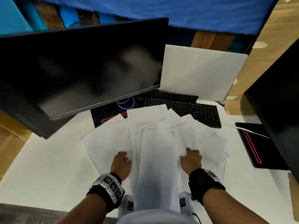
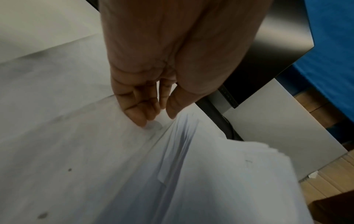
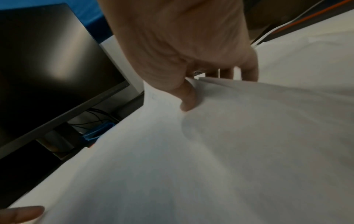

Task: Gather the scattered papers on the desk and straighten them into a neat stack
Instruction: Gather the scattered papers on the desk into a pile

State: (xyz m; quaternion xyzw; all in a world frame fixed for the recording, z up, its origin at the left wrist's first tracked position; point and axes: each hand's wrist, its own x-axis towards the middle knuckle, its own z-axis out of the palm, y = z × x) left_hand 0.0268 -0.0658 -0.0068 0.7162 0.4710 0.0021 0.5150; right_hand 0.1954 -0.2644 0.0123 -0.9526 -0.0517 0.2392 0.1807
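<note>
A loose fan of white papers [image 1: 155,143] lies on the white desk [image 1: 40,167] in front of me, with a thicker middle bundle bowed up toward the camera. My left hand [image 1: 121,162] is at the bundle's left edge. In the left wrist view its curled fingers [image 2: 141,119] touch a lower sheet and the thumb sits at the edge of the papers [image 2: 210,174]; the left hand [image 2: 157,119] pinches there. My right hand [image 1: 191,159] grips the right edge. In the right wrist view the right hand [image 3: 218,92] has its thumb on top of the papers [image 3: 210,151] and its fingers behind the edge.
A dark monitor [image 1: 80,67] overhangs the desk at the back left. A black keyboard [image 1: 186,110] lies partly under the far sheets. A white board [image 1: 199,73] leans at the back. A black mat with a red line [image 1: 252,146] and another dark screen [image 1: 278,97] are at the right.
</note>
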